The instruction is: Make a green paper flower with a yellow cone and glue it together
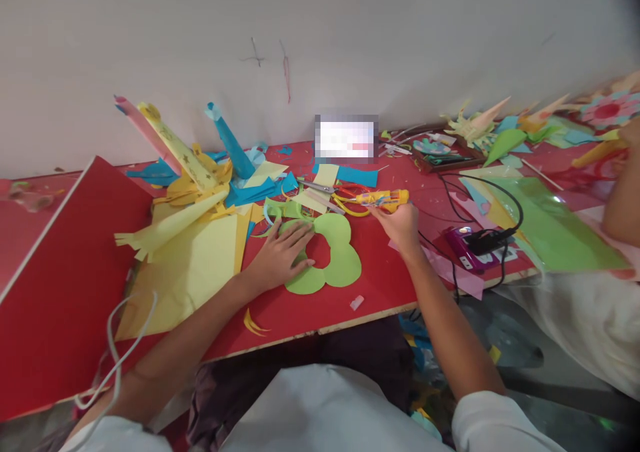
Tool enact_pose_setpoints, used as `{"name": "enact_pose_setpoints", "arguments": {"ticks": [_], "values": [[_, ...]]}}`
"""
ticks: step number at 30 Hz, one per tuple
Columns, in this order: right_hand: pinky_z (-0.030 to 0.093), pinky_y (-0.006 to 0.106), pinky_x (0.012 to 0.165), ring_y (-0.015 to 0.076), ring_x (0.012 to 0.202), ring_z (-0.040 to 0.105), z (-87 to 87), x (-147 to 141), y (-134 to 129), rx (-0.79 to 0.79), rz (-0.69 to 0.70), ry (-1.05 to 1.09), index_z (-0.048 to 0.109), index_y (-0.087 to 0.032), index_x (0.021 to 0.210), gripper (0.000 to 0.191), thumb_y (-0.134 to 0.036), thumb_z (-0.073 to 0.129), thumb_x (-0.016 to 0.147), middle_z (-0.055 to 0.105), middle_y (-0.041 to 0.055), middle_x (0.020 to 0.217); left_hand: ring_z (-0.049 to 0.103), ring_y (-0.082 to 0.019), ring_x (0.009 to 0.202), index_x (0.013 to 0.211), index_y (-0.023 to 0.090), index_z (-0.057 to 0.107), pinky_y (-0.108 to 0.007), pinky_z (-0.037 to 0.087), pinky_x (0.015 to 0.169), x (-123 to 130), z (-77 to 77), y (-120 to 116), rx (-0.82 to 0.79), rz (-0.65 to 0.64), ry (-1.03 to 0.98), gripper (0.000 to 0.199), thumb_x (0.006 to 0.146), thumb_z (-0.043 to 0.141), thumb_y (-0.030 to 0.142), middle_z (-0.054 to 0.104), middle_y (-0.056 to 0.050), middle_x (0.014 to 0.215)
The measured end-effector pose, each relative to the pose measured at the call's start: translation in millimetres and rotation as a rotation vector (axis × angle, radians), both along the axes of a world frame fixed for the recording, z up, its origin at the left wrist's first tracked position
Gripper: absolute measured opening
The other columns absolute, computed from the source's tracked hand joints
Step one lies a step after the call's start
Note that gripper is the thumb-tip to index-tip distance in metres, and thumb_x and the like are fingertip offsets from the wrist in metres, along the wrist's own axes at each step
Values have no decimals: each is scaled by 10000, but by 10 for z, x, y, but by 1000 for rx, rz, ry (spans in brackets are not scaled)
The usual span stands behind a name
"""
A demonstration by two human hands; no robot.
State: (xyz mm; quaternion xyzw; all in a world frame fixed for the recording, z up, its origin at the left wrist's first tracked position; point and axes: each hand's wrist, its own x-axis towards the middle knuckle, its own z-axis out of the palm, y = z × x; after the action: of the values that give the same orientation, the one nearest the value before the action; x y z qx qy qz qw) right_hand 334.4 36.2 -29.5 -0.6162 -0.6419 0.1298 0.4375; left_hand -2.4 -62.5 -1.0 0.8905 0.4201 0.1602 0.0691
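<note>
My left hand (pixel 290 245) lies flat on a light green paper flower cut-out (pixel 343 262), fingers stretched over its left side. The cut-out has rounded petals and a round hole in its middle, through which the red table (pixel 383 272) shows. Just to the right and behind it, my right hand (pixel 400 225) is closed around a yellow glue gun (pixel 383 200), whose nose points left. Close behind the cut-out lie scissors (pixel 320 186) and green paper scraps (pixel 285 209). A small pinkish scrap (pixel 357 303) rests near the table's front edge.
Yellow paper sheets (pixel 200 265) and a rolled blue paper cone (pixel 230 142) stand left. A purple power block (pixel 465 245) with black cables sits right, beside green sheets (pixel 560 219). A red board (pixel 75 285) leans far left. Another person's arm (pixel 623 199) reaches in at right.
</note>
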Motion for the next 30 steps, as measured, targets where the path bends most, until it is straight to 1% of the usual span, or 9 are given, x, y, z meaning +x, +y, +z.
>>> {"name": "enact_pose_setpoints", "arguments": {"ticks": [3,6,9,12,16,19,22,26,30], "values": [[613,455,780,374,881,793,20,-48,-42,4,-12,-21,736,-211,946,290,-460,768,800,827,139,917,375,-341,1644,1697,228,405,-612,39,1394,-79,-46,37,-36,-36,32,751,1071,502,633,467,-136,1722],[607,438,816,346,911,781,67,-121,-112,29,57,-41,703,-222,1013,292,-398,748,784,819,124,956,364,-346,1649,1687,223,418,-613,59,1391,-106,-46,54,-21,-37,22,762,1064,502,653,462,-133,1727],[604,403,833,303,940,766,113,-188,-171,41,154,-40,673,-245,1024,280,-386,751,795,812,103,1019,416,-351,1617,1628,234,496,-626,168,1366,-99,-40,64,36,110,-31,627,1098,476,568,493,-132,1709],[605,395,815,299,948,757,126,-236,-184,41,194,-41,666,-259,1018,277,-375,768,789,806,92,1024,552,-388,1482,1584,212,528,-606,349,1276,-93,-46,79,55,312,-81,637,1042,614,536,627,-173,1573],[607,413,824,309,926,758,91,-255,-156,39,175,-36,662,-258,1007,278,-371,781,783,805,91,985,660,-361,1260,1509,224,583,-541,485,1117,-96,-34,104,-8,389,-179,564,984,720,376,767,-125,1290],[603,423,857,305,919,758,71,-238,-143,52,159,-38,656,-256,1006,269,-367,772,790,807,96,1012,688,-283,1125,1372,240,665,-465,523,1044,-84,17,112,-31,335,-362,345,1032,623,287,778,-81,1130],[597,429,881,301,927,753,70,-221,-142,75,147,-27,644,-260,996,250,-351,752,790,805,94,1028,691,-226,1016,1101,214,694,-380,555,943,-56,90,109,-75,222,-555,170,1064,579,334,740,-78,1044],[598,413,854,295,926,750,75,-223,-142,77,131,5,627,-266,999,253,-337,747,787,797,78,1002,663,-198,914,960,211,600,-339,564,836,18,147,88,-252,53,-615,273,1085,529,444,682,-72,965],[591,410,852,294,911,753,56,-237,-141,76,139,3,632,-259,1009,266,-322,766,787,794,80,996,721,-221,1057,993,229,551,-367,595,899,139,110,61,-433,-56,-518,226,1104,467,407,742,-102,1118]]}}
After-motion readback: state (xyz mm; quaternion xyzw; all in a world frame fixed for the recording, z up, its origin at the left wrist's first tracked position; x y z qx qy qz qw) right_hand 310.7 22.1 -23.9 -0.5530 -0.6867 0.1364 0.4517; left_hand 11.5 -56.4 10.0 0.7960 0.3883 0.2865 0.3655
